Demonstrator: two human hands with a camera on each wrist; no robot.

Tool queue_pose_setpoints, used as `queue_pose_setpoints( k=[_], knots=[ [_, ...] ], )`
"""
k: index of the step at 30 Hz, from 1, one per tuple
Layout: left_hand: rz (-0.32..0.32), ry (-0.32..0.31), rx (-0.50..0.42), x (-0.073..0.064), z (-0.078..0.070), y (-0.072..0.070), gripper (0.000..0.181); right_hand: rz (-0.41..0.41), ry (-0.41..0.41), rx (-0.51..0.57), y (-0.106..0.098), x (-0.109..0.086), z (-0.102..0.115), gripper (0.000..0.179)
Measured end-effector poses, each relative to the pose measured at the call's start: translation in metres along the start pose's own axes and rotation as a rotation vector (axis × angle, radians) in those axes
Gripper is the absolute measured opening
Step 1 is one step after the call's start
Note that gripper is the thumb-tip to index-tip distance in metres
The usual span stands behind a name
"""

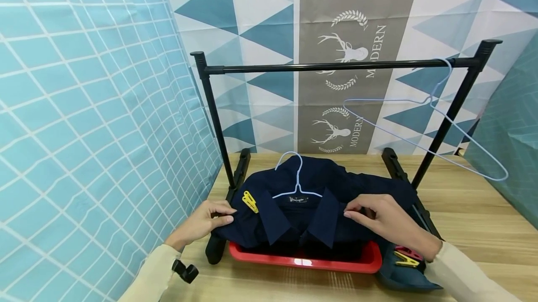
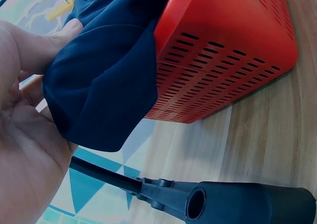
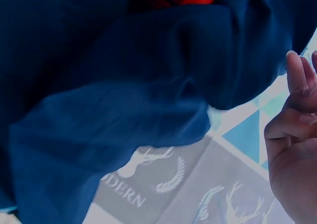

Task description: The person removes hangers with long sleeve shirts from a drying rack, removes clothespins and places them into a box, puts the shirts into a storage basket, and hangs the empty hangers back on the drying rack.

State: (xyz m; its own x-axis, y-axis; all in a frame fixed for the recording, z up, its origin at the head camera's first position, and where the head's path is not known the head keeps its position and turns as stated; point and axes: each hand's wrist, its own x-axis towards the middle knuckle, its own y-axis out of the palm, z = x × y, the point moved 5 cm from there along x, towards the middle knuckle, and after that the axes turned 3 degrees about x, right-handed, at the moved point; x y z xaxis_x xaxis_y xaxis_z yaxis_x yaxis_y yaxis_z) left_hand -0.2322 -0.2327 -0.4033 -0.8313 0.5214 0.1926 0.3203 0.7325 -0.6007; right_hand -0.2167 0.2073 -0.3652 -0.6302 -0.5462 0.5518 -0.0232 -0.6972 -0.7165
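Note:
A navy collared shirt (image 1: 349, 176) lies over a red basket (image 1: 302, 264), with a light blue wire hanger (image 1: 298, 185) inside its neck and the hook sticking up. My left hand (image 1: 206, 222) pinches the shirt's edge at the left; the left wrist view shows the thumb on the navy cloth (image 2: 106, 85). Beside that hand, a yellow clothespin (image 1: 250, 201) sits on the shirt's shoulder. To the right of the collar, my right hand (image 1: 382, 218) pinches the shirt between thumb and fingers. In the right wrist view, cloth (image 3: 148, 85) fills much of the picture.
A black clothes rack (image 1: 336, 66) stands around the shirt, and a second light blue wire hanger (image 1: 424, 148) hangs at the bar's right end. Yellow and red clothespins (image 1: 407, 259) lie on a dark bluish piece (image 1: 403, 276) below my right wrist. Tile-patterned sheeting (image 1: 105, 106) rises at left.

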Motion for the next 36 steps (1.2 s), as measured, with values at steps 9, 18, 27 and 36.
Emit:
queue_pose_setpoints(
  k=[9,18,27,36],
  knots=[
    [-0.011,0.004,0.003,0.0,0.001,0.0,0.023,-0.002,-0.053,0.017,0.013,0.028,0.019,0.019],
    [-0.009,-0.004,0.0,-0.001,0.001,-0.001,0.024,-0.011,-0.13,0.034,0.029,0.061,0.037,0.012],
    [-0.016,0.015,0.018,-0.002,0.0,-0.001,0.024,0.051,-0.105,0.023,0.048,0.091,0.057,0.003],
    [-0.015,0.001,0.03,0.0,-0.002,-0.002,0.023,0.15,-0.064,0.023,0.069,0.118,0.074,0.014]
  ],
)
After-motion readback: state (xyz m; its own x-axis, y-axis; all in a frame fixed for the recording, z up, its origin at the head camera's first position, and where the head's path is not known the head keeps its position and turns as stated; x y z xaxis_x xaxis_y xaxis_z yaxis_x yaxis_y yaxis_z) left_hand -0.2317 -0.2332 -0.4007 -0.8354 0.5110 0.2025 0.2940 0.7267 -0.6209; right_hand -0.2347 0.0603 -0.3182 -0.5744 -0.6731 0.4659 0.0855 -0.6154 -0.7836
